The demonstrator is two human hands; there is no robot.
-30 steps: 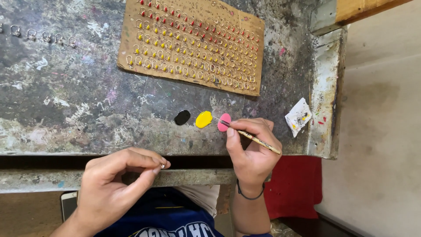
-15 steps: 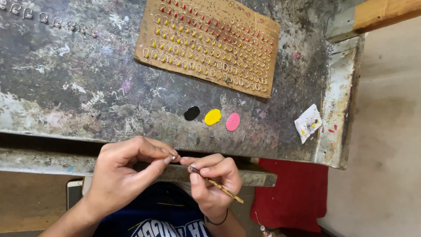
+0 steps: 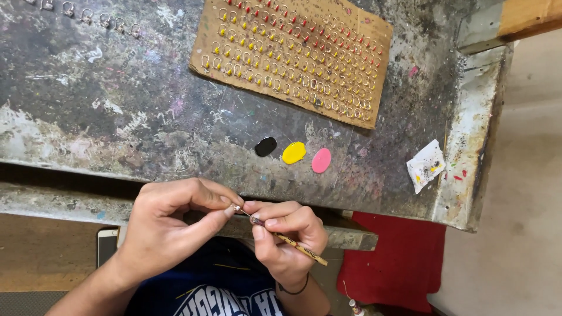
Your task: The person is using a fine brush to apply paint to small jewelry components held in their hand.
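Observation:
My left hand (image 3: 170, 225) pinches a tiny metal piece (image 3: 236, 208) between thumb and forefinger, just in front of the table's near edge. My right hand (image 3: 287, 234) grips a thin paintbrush (image 3: 290, 241) like a pen, its tip touching that piece. On the table beyond lie three paint blobs: black (image 3: 266, 146), yellow (image 3: 294, 153) and pink (image 3: 321, 160). Farther back a cardboard sheet (image 3: 293, 55) carries rows of small hooks with yellow and red dots.
The worn, paint-stained metal table (image 3: 117, 123) ends at a rusty right edge (image 3: 474, 146). A paint-smeared paper scrap (image 3: 426, 166) lies near that edge. Several bare hooks (image 3: 88, 16) line the far left. A phone (image 3: 107, 246) and red cloth (image 3: 389, 263) sit below.
My right hand came back from the pink blob to the left hand, and the brush tip now meets the pinched piece. The view shifted slightly.

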